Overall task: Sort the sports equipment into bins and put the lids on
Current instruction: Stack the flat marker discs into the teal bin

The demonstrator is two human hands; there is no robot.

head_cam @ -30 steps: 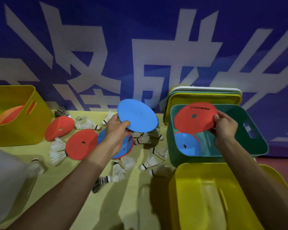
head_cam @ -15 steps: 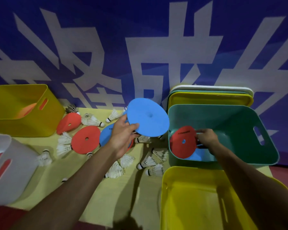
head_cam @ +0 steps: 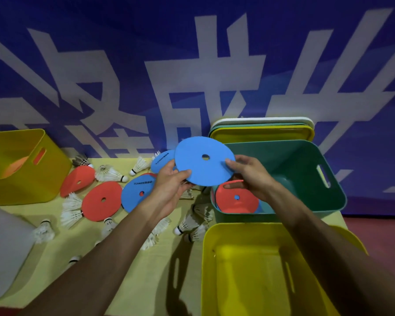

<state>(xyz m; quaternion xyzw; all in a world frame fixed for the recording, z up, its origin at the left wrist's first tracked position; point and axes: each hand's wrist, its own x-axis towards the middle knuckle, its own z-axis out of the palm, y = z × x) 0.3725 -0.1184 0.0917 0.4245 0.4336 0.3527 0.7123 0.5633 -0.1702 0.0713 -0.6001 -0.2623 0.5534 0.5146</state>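
A blue flat disc [head_cam: 203,163] with a centre hole is held in the air between both hands, just left of the green bin [head_cam: 306,179]. My left hand [head_cam: 171,188] pinches its lower left edge. My right hand [head_cam: 249,174] grips its right edge over the bin's left rim. Inside the green bin lies a red disc [head_cam: 235,199] on top of blue ones. More discs lie on the yellow table: a blue one [head_cam: 137,192], another blue one [head_cam: 162,160], a red one [head_cam: 102,201] and a second red one [head_cam: 78,180]. Several white shuttlecocks [head_cam: 71,210] are scattered around them.
An empty yellow bin [head_cam: 260,270] stands nearest me on the right. Another yellow bin [head_cam: 21,165] holding an orange disc sits at the far left. A white bin [head_cam: 2,249] is at the near left. Stacked lids [head_cam: 262,131] lean against the blue banner behind the green bin.
My right hand let go of the red disc in the green bin and came up to take the blue disc's right edge. My left hand moved that disc rightward toward the bin.
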